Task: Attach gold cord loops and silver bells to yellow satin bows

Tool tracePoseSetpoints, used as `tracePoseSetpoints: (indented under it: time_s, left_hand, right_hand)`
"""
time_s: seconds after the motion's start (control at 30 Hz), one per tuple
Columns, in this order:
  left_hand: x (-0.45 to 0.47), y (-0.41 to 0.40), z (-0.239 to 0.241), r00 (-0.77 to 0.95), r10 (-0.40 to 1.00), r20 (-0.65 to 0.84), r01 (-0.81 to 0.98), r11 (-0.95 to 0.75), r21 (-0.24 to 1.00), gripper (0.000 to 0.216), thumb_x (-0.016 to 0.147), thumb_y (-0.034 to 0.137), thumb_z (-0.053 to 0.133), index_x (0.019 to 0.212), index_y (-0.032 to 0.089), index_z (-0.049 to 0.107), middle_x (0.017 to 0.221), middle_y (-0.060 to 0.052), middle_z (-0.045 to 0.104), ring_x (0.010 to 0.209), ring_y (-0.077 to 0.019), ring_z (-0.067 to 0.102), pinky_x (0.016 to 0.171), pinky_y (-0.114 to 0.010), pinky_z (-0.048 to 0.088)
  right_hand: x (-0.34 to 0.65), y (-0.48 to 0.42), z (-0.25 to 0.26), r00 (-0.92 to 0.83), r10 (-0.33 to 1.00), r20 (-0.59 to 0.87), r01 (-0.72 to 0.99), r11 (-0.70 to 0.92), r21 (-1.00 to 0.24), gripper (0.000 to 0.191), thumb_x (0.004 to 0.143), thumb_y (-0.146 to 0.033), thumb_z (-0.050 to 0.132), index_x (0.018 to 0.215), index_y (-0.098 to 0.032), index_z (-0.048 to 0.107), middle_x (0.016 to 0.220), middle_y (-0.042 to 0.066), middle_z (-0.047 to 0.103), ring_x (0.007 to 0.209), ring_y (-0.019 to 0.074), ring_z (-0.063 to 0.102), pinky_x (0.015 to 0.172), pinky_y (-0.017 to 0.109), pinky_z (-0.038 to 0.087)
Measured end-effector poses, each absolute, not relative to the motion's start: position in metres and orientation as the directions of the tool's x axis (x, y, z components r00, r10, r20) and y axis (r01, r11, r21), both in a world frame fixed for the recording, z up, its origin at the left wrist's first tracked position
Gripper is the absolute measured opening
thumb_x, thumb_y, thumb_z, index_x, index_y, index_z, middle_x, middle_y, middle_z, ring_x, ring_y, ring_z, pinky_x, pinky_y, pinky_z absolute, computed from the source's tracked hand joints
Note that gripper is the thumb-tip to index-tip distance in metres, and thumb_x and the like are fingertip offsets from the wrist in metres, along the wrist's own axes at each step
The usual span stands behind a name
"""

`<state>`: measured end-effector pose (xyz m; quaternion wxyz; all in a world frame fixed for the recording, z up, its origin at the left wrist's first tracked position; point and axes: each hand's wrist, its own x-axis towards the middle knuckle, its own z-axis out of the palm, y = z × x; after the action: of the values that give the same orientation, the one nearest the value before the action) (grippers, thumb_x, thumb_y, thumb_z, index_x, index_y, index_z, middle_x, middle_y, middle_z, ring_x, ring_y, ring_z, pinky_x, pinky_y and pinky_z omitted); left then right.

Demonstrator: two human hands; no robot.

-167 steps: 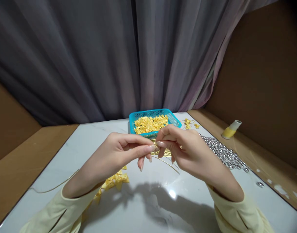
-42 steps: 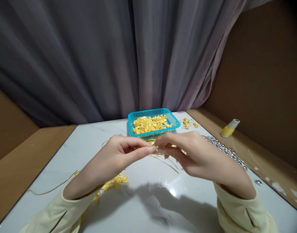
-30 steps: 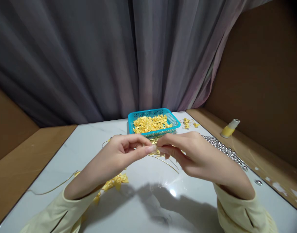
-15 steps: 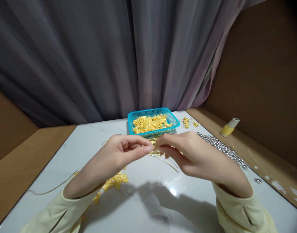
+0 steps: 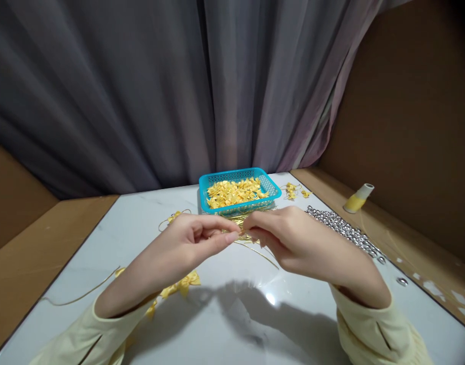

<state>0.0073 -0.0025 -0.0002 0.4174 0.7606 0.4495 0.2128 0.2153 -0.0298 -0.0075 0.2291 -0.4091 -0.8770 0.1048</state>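
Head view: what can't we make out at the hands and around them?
- Yellow piece, pinched between left hand and right hand: the fingers cover nearly all of it, so its shape is unreadable.
- Yellow bows: the left forearm hides part of the pile.
- Silver beads: too small to count, and the right hand covers their near edge.
- Spool: its thread is too thin to trace.
- Both sleeves: cut off by the bottom edge.
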Motion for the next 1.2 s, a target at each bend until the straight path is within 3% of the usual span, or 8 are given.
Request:
tracePoseSetpoints:
  time_s: [0.17, 0.33, 0.43, 0.63, 0.87, 1.2]
  left_hand:
    - [0.006, -0.001, -0.005, 0.524, 0.85, -0.061, 0.529, -0.269, 0.805, 0.027, 0.085, 0.045, 0.059, 0.091, 0.023, 0.073, 0.058, 0.003, 0.051, 0.051, -0.01, 0.038, 0.044, -0.021, 0.026]
    - [0.01, 0.002, -0.004, 0.587, 0.806, -0.08, 0.467, -0.256, 0.847, 0.019, 0.086, 0.038, 0.059, 0.089, 0.023, 0.071, 0.063, 0.003, 0.063, 0.058, -0.012, 0.055, 0.055, -0.022, 0.042]
    - [0.015, 0.002, 0.001, 0.571, 0.813, -0.118, 0.502, -0.231, 0.834, 0.017, 0.084, 0.036, 0.061, 0.087, 0.023, 0.071, 0.069, 0.002, 0.068, 0.064, -0.0133, 0.059, 0.058, -0.022, 0.044]
    - [0.018, 0.0, 0.004, 0.511, 0.844, -0.163, 0.561, -0.184, 0.807, 0.022, 0.083, 0.04, 0.06, 0.084, 0.022, 0.071, 0.058, 0.003, 0.06, 0.06, -0.0122, 0.051, 0.052, -0.021, 0.036]
    - [0.018, -0.001, 0.003, 0.461, 0.86, -0.219, 0.593, -0.115, 0.797, 0.031, 0.081, 0.049, 0.06, 0.089, 0.02, 0.071, 0.049, 0.009, 0.025, 0.044, -0.0087, 0.025, 0.039, -0.02, 0.02]
    - [0.014, 0.003, -0.008, 0.477, 0.855, -0.203, 0.607, -0.154, 0.78, 0.03, 0.085, 0.047, 0.055, 0.086, 0.021, 0.071, 0.049, 0.007, 0.026, 0.044, -0.0088, 0.019, 0.04, -0.023, 0.011]
  right_hand:
    - [0.216, -0.029, -0.009, -0.567, 0.763, 0.312, 0.679, 0.647, -0.347, 0.025, 0.083, -0.001, 0.044, 0.094, -0.015, 0.061, 0.069, 0.003, 0.064, 0.055, 0.0115, 0.052, 0.052, 0.023, 0.031]
    - [0.215, -0.029, -0.009, -0.571, 0.763, 0.304, 0.686, 0.646, -0.335, 0.024, 0.084, -0.001, 0.045, 0.094, -0.015, 0.062, 0.07, 0.003, 0.064, 0.055, 0.0111, 0.052, 0.052, 0.023, 0.031]
    - [0.215, -0.03, -0.007, -0.567, 0.774, 0.28, 0.704, 0.633, -0.324, 0.022, 0.084, -0.002, 0.045, 0.09, -0.015, 0.062, 0.067, 0.002, 0.063, 0.053, 0.0102, 0.05, 0.05, 0.023, 0.029]
    - [0.215, -0.029, -0.007, -0.567, 0.786, 0.245, 0.732, 0.618, -0.286, 0.02, 0.084, -0.003, 0.046, 0.088, -0.015, 0.061, 0.066, 0.0, 0.062, 0.051, 0.0095, 0.045, 0.049, 0.023, 0.026]
    - [0.214, -0.03, -0.007, -0.582, 0.771, 0.258, 0.724, 0.636, -0.267, 0.021, 0.08, 0.0, 0.047, 0.088, -0.014, 0.061, 0.065, 0.0, 0.06, 0.051, 0.0093, 0.044, 0.048, 0.024, 0.023]
    - [0.214, -0.03, -0.008, -0.574, 0.783, 0.242, 0.74, 0.622, -0.256, 0.022, 0.074, 0.004, 0.048, 0.082, -0.015, 0.057, 0.06, -0.004, 0.052, 0.049, 0.0076, 0.035, 0.047, 0.024, 0.02]
